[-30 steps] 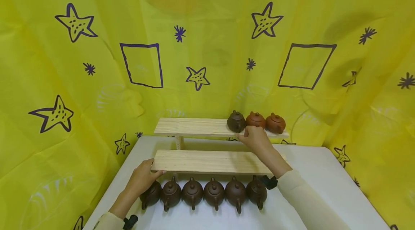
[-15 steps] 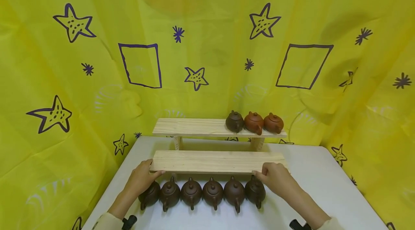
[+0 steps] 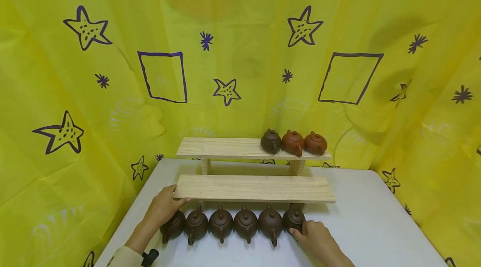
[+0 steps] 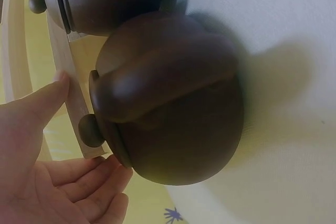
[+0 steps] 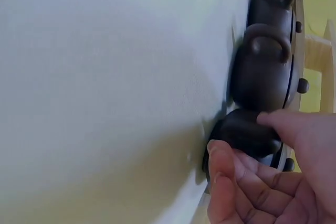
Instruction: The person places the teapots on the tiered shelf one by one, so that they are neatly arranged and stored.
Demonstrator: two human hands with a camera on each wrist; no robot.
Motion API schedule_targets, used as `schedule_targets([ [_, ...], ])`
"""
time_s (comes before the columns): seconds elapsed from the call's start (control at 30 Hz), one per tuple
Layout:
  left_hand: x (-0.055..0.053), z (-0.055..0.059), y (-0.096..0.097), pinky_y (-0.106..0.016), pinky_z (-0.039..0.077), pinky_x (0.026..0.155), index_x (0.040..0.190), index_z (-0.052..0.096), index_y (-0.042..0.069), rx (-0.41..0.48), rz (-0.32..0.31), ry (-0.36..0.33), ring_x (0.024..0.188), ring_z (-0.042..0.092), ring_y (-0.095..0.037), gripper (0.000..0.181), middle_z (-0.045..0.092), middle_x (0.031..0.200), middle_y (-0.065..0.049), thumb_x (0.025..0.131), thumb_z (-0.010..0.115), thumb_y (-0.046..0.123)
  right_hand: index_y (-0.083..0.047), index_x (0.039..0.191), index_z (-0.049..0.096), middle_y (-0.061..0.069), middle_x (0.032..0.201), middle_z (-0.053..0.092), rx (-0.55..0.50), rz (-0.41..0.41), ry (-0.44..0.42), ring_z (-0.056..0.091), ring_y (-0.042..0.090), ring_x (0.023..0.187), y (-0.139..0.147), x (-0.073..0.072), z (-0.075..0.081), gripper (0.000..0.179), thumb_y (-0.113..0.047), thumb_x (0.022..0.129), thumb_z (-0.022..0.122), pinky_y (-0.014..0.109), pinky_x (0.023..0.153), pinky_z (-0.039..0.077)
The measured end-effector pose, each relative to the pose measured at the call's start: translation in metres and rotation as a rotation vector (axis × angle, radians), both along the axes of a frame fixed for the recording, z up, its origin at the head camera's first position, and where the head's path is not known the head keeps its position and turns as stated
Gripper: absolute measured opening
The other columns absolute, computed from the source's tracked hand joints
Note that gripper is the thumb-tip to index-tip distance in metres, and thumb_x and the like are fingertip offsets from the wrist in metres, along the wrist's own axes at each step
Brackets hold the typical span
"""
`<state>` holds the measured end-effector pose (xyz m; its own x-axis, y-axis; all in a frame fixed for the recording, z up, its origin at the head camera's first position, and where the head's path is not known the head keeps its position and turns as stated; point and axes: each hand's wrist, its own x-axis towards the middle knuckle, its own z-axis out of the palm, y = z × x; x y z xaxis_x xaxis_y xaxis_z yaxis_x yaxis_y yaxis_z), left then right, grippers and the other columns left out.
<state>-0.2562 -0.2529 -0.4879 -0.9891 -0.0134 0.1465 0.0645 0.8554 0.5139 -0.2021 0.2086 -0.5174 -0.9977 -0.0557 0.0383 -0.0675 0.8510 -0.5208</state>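
Observation:
My left hand (image 3: pixel 163 206) grips the left end of the lower wooden shelf board (image 3: pixel 251 187), thumb on its front edge, as the left wrist view shows too. Just below that hand stands the leftmost dark brown teapot (image 4: pixel 178 129). At the right end of the front row, my right hand (image 3: pixel 318 240) pinches the rearmost-right dark brown teapot (image 3: pixel 293 217) by its handle (image 5: pixel 249 132), thumb on one side and fingers curled on the other. That teapot still stands in line with several like it (image 3: pixel 221 220) on the table, handles toward me.
On the upper shelf board (image 3: pixel 218 146) stand one dark teapot (image 3: pixel 271 141) and two reddish-brown teapots (image 3: pixel 292 141), all at the right. The shelf rests on a white table (image 3: pixel 375 217). A yellow curtain (image 3: pixel 240 29) with drawn stars hangs behind and at both sides.
My right hand has come down from the upper shelf, past the lower board's right end, to the right-end front teapot and taken its handle. The left hand stays on the board.

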Motion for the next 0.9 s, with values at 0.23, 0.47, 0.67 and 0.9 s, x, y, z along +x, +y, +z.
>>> schedule_targets([
  [0.23,-0.0001,-0.0001,0.0000,-0.064,0.049,0.104,0.139,0.054,-0.017,0.003,-0.003,-0.007,0.124,0.061,-0.053,0.079,0.063,0.131,-0.035,0.094,0.079,0.042,-0.011,0.067,0.056,-0.003,0.059,0.047,-0.013,0.043,0.008,0.046,0.011,0.054,0.0018,0.0063,0.0028,0.036,-0.016,0.097,0.076,0.023,0.050,0.037],
  [0.47,0.0023,0.0005,-0.0002,-0.065,0.049,0.103,0.139,0.053,-0.018,0.006,-0.007,0.002,0.124,0.060,-0.054,0.079,0.063,0.131,-0.036,0.094,0.079,0.042,-0.008,0.076,0.066,-0.001,0.069,0.066,0.028,0.063,0.020,0.064,0.015,0.063,0.0020,0.0066,-0.0032,0.026,-0.021,0.094,0.079,0.034,0.057,0.051],
  [0.67,0.0033,0.0020,0.0015,-0.064,0.049,0.104,0.139,0.053,-0.018,0.006,-0.001,-0.009,0.125,0.060,-0.053,0.079,0.063,0.131,-0.036,0.094,0.079,0.042,-0.006,0.079,0.065,0.002,0.072,0.068,0.027,0.061,0.005,0.070,0.022,0.069,0.0024,0.0071,-0.0058,0.024,-0.018,0.094,0.080,0.040,0.060,0.055],
  [0.9,0.0028,0.0041,0.0017,-0.065,0.049,0.104,0.139,0.053,-0.018,-0.005,-0.010,-0.002,0.125,0.060,-0.054,0.080,0.062,0.132,-0.037,0.095,0.079,0.043,-0.007,0.077,0.063,0.000,0.068,0.061,0.030,0.046,-0.005,0.058,0.016,0.063,0.0002,0.0105,-0.0046,0.028,-0.022,0.094,0.080,0.037,0.057,0.049],
])
